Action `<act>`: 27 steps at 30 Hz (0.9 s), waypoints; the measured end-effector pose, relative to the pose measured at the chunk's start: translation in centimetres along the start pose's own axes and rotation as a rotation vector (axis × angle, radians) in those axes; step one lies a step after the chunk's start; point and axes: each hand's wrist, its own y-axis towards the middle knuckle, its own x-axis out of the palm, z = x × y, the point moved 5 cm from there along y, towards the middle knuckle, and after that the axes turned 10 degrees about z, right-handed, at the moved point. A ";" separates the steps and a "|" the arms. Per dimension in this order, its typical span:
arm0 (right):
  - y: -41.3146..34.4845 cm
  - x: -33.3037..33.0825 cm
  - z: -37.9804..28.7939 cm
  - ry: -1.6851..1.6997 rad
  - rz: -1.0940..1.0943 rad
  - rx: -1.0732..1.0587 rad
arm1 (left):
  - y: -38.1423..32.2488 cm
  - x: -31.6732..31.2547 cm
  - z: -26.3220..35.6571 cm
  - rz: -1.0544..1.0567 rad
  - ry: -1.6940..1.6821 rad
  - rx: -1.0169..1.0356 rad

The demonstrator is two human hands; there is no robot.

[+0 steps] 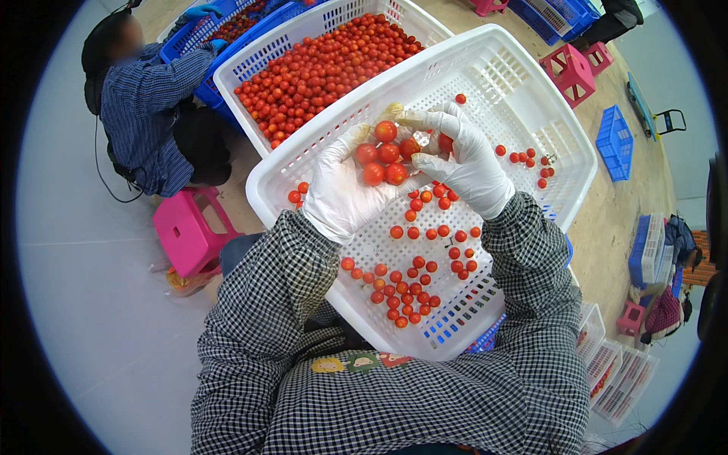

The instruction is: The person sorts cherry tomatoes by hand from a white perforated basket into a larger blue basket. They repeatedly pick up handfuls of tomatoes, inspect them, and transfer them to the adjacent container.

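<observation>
Several cherry tomatoes (388, 153) rest in the cupped palm of my left hand (352, 193), which wears a white glove. My right hand (466, 159), gloved the same way, has its fingers bent beside them, with another cherry tomato (445, 142) partly hidden between thumb and fingers. Its fingertips look stained yellowish, and a bit of something shiny shows between the hands. Both hands are above a white perforated plastic crate (364, 239). Loose cherry tomatoes (402, 289) lie scattered on the crate's floor, most of them at the near end, and some on small stems (549, 160) at the right.
Behind stands another white crate (227, 79) heaped with cherry tomatoes. At the left, a person (148, 108) in blue gloves sits by blue crates (207, 94). Pink plastic stools (190, 230) stand left and right. A blue crate (615, 142) and a platform trolley (642, 105) are farther right.
</observation>
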 end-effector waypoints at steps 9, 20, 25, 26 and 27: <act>-0.2 1.2 -1.5 -0.606 -0.040 -0.371 | -0.2 0.1 -0.7 -0.034 0.104 -0.055; 0.2 -0.7 0.0 -0.092 0.022 -0.174 | 0.2 0.1 -1.1 -0.065 0.037 -0.081; 0.4 -2.3 0.2 -0.100 0.211 -0.127 | 0.6 -0.5 -1.0 0.032 0.042 -0.008; 0.5 -2.4 0.5 -0.102 0.204 -0.099 | 0.7 -0.8 -0.8 0.079 0.048 0.024; 0.5 -2.5 1.1 -0.080 0.207 -0.025 | 0.8 -1.0 -0.7 0.085 0.043 0.045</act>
